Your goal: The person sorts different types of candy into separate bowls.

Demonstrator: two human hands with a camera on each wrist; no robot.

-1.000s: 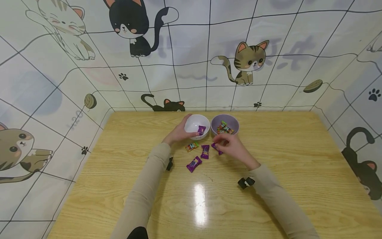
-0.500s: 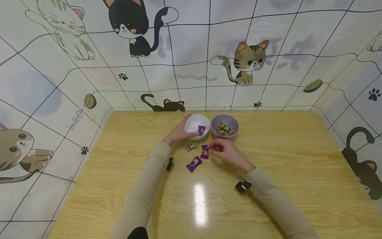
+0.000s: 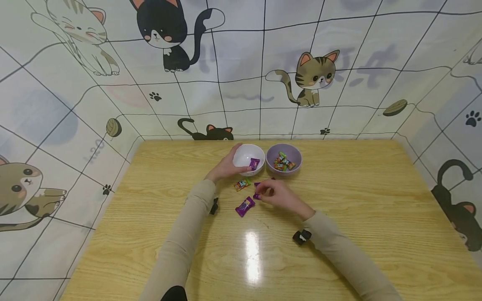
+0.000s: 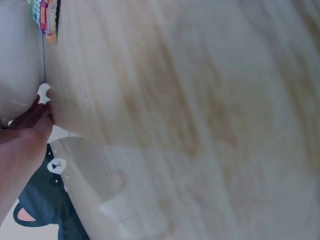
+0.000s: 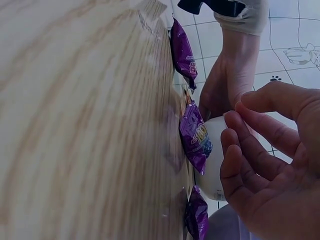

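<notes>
My left hand (image 3: 227, 166) holds the white bowl (image 3: 243, 154), its thumb over the near rim and the other fingers round the outer side. A purple-wrapped candy (image 3: 254, 163) lies in that bowl. My right hand (image 3: 283, 195) hovers low over the table, partly covering a purple candy (image 5: 195, 136) in the head view. Its fingers are loosely bent with the thumb close to the index fingertip, and nothing shows between them. Another purple candy (image 3: 245, 206) lies nearer me, and a third purple candy (image 5: 197, 214) sits mostly hidden behind the right hand in the head view.
Right beside the white bowl stands a purple bowl (image 3: 273, 154) with several orange-green candies (image 3: 284, 161) inside. One more orange-green candy (image 3: 242, 184) lies on the wooden table (image 3: 357, 200) before the white bowl. A cat-printed sheet (image 3: 241, 96) rises behind the table edge.
My right hand has shifted left and a little nearer me, from the candy before the purple bowl to the middle purple candy. The left hand and white bowl have stayed put.
</notes>
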